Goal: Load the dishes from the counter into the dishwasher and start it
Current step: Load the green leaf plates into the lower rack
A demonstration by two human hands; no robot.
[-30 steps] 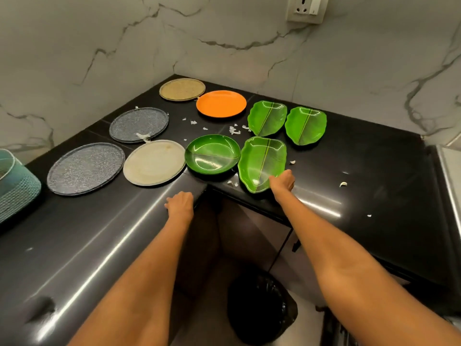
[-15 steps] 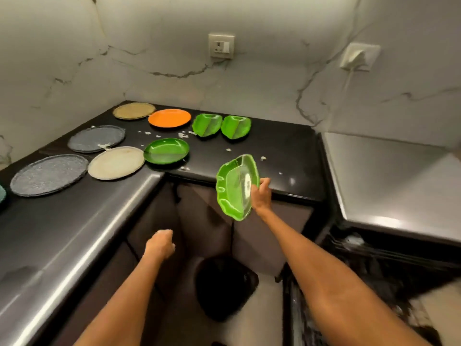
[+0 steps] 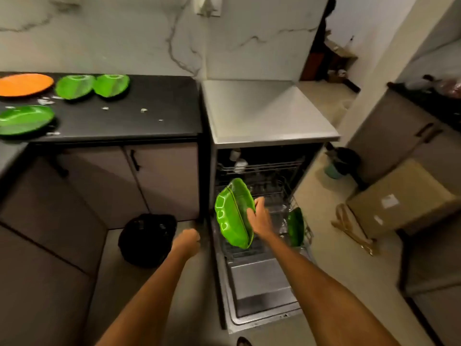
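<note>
The right hand [image 3: 259, 218] has its grip curled round the rim of a green leaf-shaped dish [image 3: 233, 213], held on edge, tilted, above the pulled-out lower rack [image 3: 249, 250] of the open dishwasher [image 3: 264, 290]. Another green dish [image 3: 295, 227] stands upright in that rack, to the right. The left hand [image 3: 188, 242] hangs left of the dishwasher, fingers curled, holding nothing. On the black tabletop [image 3: 154, 121] at far left lie an orange plate [image 3: 23, 84] and three green dishes.

My way into the lower rack [image 3: 259, 248] lies open at left; a green plate [image 3: 296, 227] (standing upright) blocks its right side.
</note>
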